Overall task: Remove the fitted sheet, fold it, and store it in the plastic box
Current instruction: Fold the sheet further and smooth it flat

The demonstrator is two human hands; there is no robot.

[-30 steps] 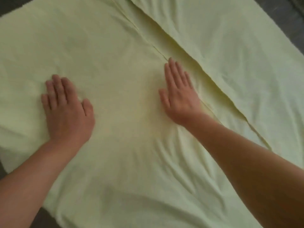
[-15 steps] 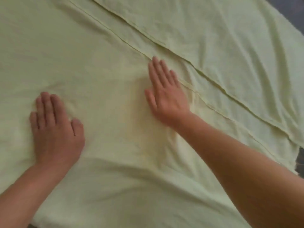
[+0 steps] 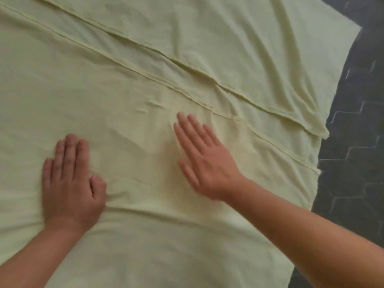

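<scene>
Pressing flat on the fitted sheet (image 3: 228,48), both palms down. Sheet is thin, matte, pale yellow-green cloth, soft and limp, spread out on the floor (image 3: 353,163) and filling the view from 6 o'clock round through 12 to 2 o'clock. It lies in layers: an upper fold edge (image 3: 166,55) runs diagonally from 10 o'clock down to 3 o'clock and ends in a limp pointed corner at the floor. Just below it and roughly parallel is a narrow raised hem line (image 3: 145,73), cord-like and slightly wavy. Left hand (image 3: 70,183) sits at 8 o'clock, fingers straight and packed together, pointing to 12 o'clock, thumb tucked alongside; it grips nothing, just flat contact with the cloth. Right hand (image 3: 205,163) is near centre, a touch toward 5 o'clock, fingers straight and slightly fanned, aimed at 11 o'clock, edges blurred; it also holds nothing, palm on the fabric. Its fingertips stop just short of the hem line. Both forearms are bare. Surface texture: short pinched creases (image 3: 149,107) just off the right fingertips toward 10 o'clock, a shallow diagonal ridge between the two hands, and one long soft crease running below both palms. Far side of the sheet shows broad low ripples. Floor shows from 1 to 5 o'clock: dark grey, matte, brick-shaped pavers with pale stepped joint lines.
</scene>
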